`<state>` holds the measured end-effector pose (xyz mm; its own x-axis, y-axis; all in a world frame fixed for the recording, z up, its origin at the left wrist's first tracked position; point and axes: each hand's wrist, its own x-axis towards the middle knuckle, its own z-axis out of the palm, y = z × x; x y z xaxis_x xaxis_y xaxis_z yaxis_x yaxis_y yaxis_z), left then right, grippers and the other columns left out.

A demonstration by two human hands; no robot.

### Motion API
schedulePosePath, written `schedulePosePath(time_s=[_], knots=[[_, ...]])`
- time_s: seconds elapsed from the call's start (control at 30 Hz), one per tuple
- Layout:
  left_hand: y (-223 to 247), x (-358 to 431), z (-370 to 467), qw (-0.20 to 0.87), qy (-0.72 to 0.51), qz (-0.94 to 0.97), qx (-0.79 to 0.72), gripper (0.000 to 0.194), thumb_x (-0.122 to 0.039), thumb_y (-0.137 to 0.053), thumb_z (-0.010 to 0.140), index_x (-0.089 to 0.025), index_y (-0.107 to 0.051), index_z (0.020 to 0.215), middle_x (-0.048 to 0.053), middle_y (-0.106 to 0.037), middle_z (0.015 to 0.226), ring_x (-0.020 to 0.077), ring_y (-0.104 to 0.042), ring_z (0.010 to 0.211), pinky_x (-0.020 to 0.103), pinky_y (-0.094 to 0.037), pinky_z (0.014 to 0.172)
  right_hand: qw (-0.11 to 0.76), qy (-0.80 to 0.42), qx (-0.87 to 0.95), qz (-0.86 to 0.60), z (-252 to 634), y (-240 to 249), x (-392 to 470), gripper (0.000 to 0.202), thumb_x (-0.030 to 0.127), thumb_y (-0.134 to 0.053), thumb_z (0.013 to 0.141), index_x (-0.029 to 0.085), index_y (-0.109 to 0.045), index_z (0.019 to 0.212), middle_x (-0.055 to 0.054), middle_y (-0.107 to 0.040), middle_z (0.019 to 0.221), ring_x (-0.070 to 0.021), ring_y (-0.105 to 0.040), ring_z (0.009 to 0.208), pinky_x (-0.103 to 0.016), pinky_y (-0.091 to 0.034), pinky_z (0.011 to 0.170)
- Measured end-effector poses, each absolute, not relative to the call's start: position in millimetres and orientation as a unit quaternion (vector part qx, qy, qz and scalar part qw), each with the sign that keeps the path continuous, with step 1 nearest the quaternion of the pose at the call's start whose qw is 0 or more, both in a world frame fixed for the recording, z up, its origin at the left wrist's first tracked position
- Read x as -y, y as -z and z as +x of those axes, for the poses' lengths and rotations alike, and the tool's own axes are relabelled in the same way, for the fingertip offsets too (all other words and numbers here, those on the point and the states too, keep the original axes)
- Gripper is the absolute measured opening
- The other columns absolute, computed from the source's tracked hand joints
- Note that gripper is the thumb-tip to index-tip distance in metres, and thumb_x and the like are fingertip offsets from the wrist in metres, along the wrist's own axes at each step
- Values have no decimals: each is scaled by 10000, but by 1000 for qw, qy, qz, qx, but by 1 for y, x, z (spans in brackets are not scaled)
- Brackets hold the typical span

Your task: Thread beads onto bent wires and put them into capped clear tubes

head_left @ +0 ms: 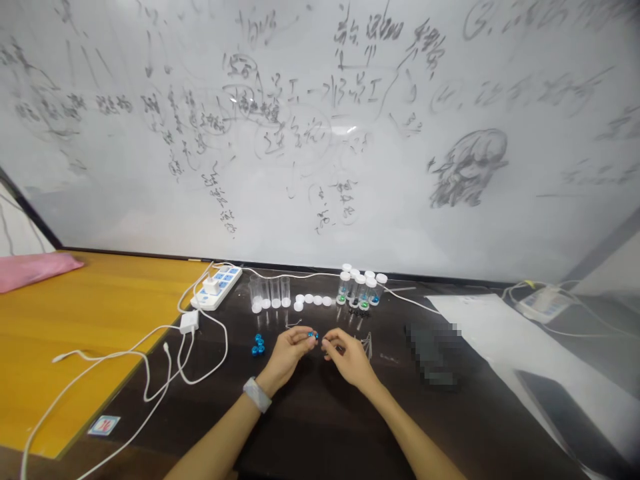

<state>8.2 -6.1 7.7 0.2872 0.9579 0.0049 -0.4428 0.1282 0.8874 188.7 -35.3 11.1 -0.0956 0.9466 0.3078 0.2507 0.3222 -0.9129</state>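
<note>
My left hand pinches a small shiny blue ball between thumb and fingertips; its exact kind is too small to tell. Close by on the right, my right hand has its thumb and forefinger pressed together, and whatever lies between them cannot be made out. Several more blue balls lie in a cluster left of my left hand. Thin pale strands rest just behind my right hand. Beyond both hands, several white caps lie in a row beside upright clear tubes.
White-capped vials with green and blue pieces stand at the back. A power strip and white cables occupy the left. Rightward are a blurred dark object, white paper and a dark phone-like slab. A whiteboard rises behind.
</note>
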Motion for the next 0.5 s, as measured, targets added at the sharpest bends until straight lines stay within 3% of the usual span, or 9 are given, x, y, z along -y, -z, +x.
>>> schedulePosePath(time_s=[0.27, 0.5], knots=[[-8, 11, 12, 678, -490, 451, -312, 328, -259, -895, 663, -147, -745, 933, 91, -772, 903, 168, -697, 760, 271, -522, 744, 503, -359, 631, -469, 192, 3, 36, 246, 457, -671, 871, 220, -633, 924, -10, -713, 719, -204, -718, 701, -279, -561, 628], [-11, 11, 12, 666, -483, 476, -310, 320, -235, -895, 662, -146, -748, 932, 84, -770, 856, 188, -703, 798, 291, -530, 783, 538, -324, 618, -473, 191, 1, 37, 241, 450, -725, 829, 214, -719, 876, -49, -745, 863, -216, -727, 776, -305, -611, 685]])
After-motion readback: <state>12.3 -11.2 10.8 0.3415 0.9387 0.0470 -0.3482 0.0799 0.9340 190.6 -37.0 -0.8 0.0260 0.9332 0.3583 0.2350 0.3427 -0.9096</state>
